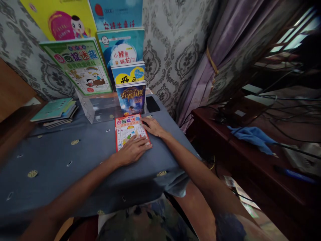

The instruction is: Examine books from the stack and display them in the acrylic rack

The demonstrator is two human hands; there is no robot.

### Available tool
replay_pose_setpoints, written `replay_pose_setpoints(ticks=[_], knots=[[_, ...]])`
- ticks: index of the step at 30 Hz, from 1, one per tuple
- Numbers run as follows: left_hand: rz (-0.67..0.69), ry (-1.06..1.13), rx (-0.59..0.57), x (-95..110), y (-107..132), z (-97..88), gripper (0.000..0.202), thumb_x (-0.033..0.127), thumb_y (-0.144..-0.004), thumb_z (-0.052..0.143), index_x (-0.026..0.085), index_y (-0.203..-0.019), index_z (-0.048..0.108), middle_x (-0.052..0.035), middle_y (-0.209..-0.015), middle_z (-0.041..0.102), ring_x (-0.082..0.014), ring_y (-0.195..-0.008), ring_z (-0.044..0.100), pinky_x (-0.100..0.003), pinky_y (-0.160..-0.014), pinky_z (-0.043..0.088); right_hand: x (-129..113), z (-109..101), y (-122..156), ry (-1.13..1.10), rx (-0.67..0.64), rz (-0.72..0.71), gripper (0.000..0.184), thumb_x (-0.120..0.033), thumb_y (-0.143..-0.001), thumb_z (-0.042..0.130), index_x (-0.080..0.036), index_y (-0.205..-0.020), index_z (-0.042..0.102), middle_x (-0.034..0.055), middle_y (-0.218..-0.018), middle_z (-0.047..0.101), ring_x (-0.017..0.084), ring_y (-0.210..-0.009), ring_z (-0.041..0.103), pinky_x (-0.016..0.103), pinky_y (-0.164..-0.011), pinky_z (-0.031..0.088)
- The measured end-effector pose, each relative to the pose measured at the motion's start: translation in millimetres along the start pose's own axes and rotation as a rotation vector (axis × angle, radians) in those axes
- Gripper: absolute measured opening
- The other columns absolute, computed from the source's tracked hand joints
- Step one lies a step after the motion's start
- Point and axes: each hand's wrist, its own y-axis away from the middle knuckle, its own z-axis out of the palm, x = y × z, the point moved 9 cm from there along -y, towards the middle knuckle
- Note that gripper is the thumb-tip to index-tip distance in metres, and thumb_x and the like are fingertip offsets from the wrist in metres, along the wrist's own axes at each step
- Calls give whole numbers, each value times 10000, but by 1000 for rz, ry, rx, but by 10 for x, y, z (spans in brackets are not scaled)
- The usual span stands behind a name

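Note:
A red-bordered picture book lies flat and closed on the blue-grey tablecloth. Across its lower part rests my left hand, palm down with the fingers stretched out. My right hand lies at the book's upper right edge, fingers extended and touching the cover. Just behind it, a dark blue book stands upright in a clear acrylic rack. More books rise in steps behind that one, among them a teal book and a green-bordered book.
A stack of thin books lies at the table's left. A dark phone is beside the rack. To the right, a reddish-brown desk carries cables, a blue cloth and a blue pen-like object. A tied purple curtain hangs behind.

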Motion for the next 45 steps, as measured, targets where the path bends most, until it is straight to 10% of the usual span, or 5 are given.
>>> replay_pose_setpoints(ticks=[9,17,27,37,45], knots=[[-41,-101,-14,134,284,2,431,187,-1014,394,243,-1427,503,-85,-1488,532,-231,-1424,425,-498,-1184,299,-64,36,49,33,-8,-33,523,-420,-1003,414,-152,-1443,500,118,-1482,539,284,-1404,451,466,-1170,322],[-269,-162,140,-168,1109,-396,365,274,-1035,373,214,-1292,625,-105,-1289,665,-228,-1188,621,-406,-991,531,-167,-21,58,40,-37,10,478,-375,-995,437,-170,-1416,534,135,-1495,518,322,-1440,396,554,-1180,286],[-243,-106,275,-165,1357,-434,357,211,-994,422,177,-1276,638,-119,-1295,675,-239,-1200,634,-437,-1046,525,-2136,523,962,-129,-106,-318,752,-508,-1007,427,-102,-1590,180,190,-1620,289,281,-1520,221,497,-1231,283],[-251,-126,334,-195,1384,-443,343,256,-1007,446,226,-1287,643,-70,-1279,697,-231,-1200,644,-437,-994,555,-1312,90,1431,99,-9,-138,702,-440,-1034,396,-84,-1592,164,233,-1583,343,303,-1496,284,534,-1201,330],[-353,-99,225,-326,1328,-421,395,374,-1027,434,215,-1353,592,-83,-1372,639,-233,-1257,606,-450,-1052,492,-1191,97,1526,173,27,-132,696,-425,-1032,407,-93,-1594,168,205,-1579,366,292,-1486,313,502,-1193,357]])
